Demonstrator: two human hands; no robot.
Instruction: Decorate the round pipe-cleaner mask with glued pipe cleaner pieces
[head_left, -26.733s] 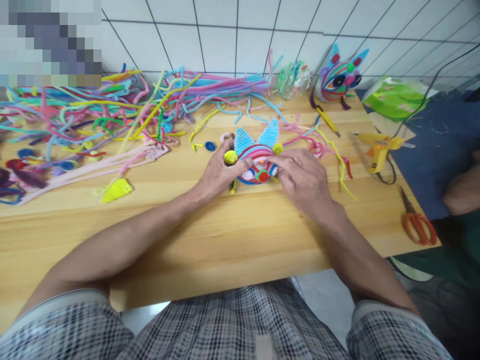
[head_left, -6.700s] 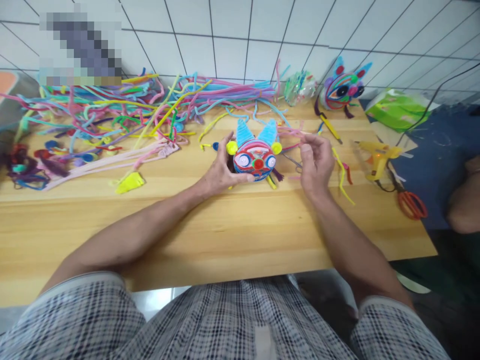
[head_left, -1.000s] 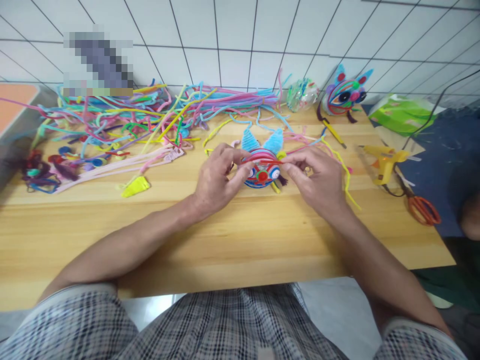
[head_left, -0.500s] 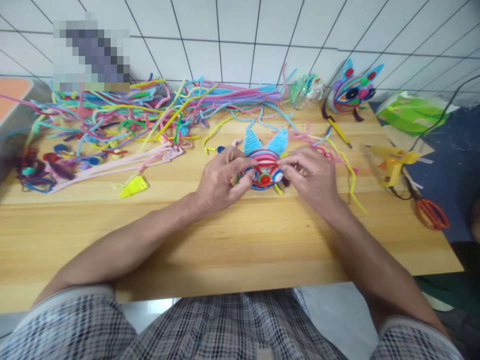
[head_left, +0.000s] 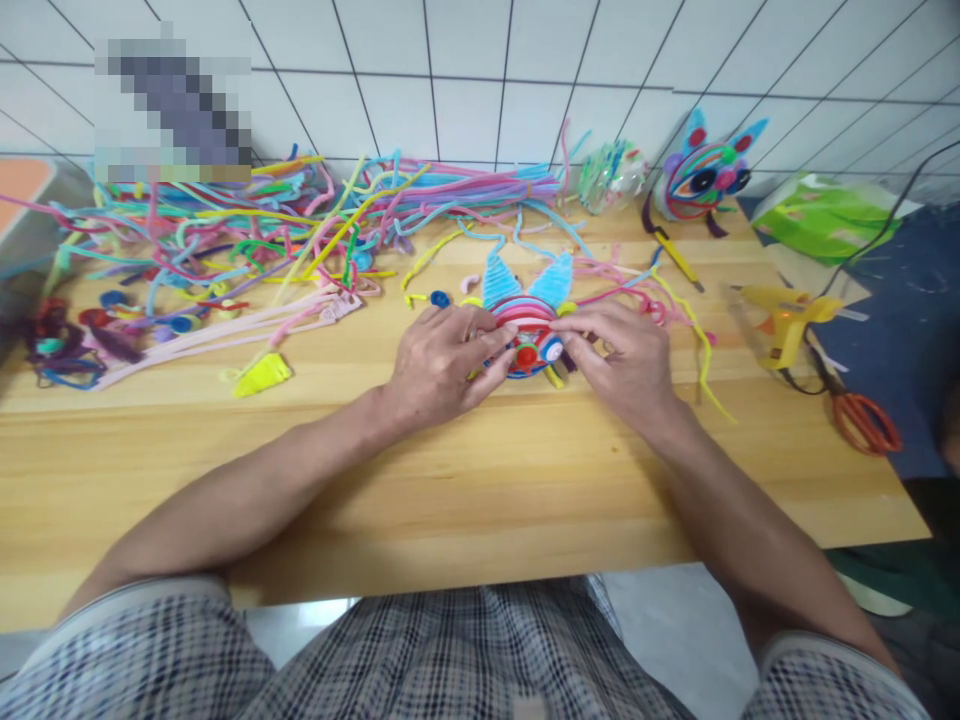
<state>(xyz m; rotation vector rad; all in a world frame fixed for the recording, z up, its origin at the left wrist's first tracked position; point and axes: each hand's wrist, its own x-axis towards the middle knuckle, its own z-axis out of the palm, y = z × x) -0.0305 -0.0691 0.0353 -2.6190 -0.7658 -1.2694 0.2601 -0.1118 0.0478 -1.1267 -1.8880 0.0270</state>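
Note:
In front of me on the table sits a round animal head made of pipe cleaners [head_left: 528, 308], with two blue ears, a red nose and coiled blue-and-white eyes. My left hand [head_left: 450, 362] is closed at its left side, thumb and fingers pinching near the left eye, which they cover. On the other side my right hand [head_left: 619, 360] has its thumb and index finger closed at the upper right of the face, by the right eye [head_left: 552, 348]. A red strip [head_left: 525, 325] runs across the face between the fingertips of both hands.
Heaped pipe cleaners [head_left: 480, 190] line the back wall. A finished-looking animal head [head_left: 705, 180] stands at the back right, near a yellow craft knife [head_left: 679, 260]. A yellow glue gun [head_left: 787, 325] and orange-handled scissors [head_left: 866, 423] lie at the right edge.
My left fingers have shifted slightly over the left eye, now hiding it. The right hand stays nearly in place at the face. The view has moved a little.

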